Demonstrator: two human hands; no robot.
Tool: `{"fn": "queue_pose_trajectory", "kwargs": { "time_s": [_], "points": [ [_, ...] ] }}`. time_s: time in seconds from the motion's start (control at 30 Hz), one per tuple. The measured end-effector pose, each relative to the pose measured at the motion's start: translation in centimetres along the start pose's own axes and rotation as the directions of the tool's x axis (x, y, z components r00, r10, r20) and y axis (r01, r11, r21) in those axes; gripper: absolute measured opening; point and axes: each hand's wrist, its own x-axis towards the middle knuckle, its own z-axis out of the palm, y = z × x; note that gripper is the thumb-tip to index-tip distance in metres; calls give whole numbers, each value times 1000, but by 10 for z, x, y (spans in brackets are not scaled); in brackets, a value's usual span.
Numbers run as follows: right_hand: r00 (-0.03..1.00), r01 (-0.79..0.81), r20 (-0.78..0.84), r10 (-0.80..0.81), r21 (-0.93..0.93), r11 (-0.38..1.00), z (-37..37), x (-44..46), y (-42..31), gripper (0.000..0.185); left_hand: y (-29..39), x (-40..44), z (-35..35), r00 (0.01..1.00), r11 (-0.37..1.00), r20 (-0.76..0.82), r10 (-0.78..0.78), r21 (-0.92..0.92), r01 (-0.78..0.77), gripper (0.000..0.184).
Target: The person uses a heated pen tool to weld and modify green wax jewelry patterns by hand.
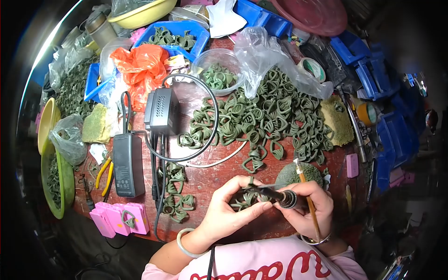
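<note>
My left hand (233,205) is closed, thumb and fingers pinching a small dark green ring (251,181), which the tool partly hides. In my closed right hand (310,205) is a black soldering-iron-like pen (286,199), its thin tip pointing left at that ring. A brush with a wooden handle (309,200) is also held between the right fingers, metal ferrule upward. Several green rings (243,200) lie behind my left fingers. Just beyond my right hand rests a round, green-specked pad (298,173).
A large pile of green rings (266,112) covers the table's middle. Left stand a black control box (161,111) with looping cable, a power adapter (127,165), yellow-handled pliers (104,175) and pink blocks (119,219). Blue bins (396,135) line the right; a clear bowl (217,70) sits behind.
</note>
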Motion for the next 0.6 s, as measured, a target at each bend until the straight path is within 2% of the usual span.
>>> {"fn": "queue_pose_trajectory", "kwargs": {
  "time_s": [0.1,0.23,0.3,0.33,0.4,0.43,0.57,0.6],
  "points": [
    [996,50,66,-52,25,998,1,2,2,24,3,-1,2,997,975,34,-74,-208,80,32],
    [997,18,72,-19,16,1000,1,0,3,25,-1,-1,1,996,985,47,-80,-150,87,33],
    [998,-63,15,63,-12,998,-2,1,-4,24,-2,0,0,998,999,51,-27,-39,29,31],
    [998,-64,14,64,-12,998,-3,0,-3,24,-2,0,1,998,999,53,-27,-39,30,31],
    [984,-172,-40,174,56,983,-4,-2,-2,24,-1,-1,6,1000,983,-12,-3,-184,0,30],
    [977,-198,-57,205,100,975,-3,-2,0,25,-5,-1,4,999,991,-1,54,-123,-54,30],
    [966,-241,-58,254,172,955,-2,-3,0,24,-6,-2,4,998,987,27,56,-150,-52,31],
    [954,-283,-42,298,211,936,-2,-1,-4,23,-5,-2,4,993,990,53,105,-104,-100,32]
  ]
}}
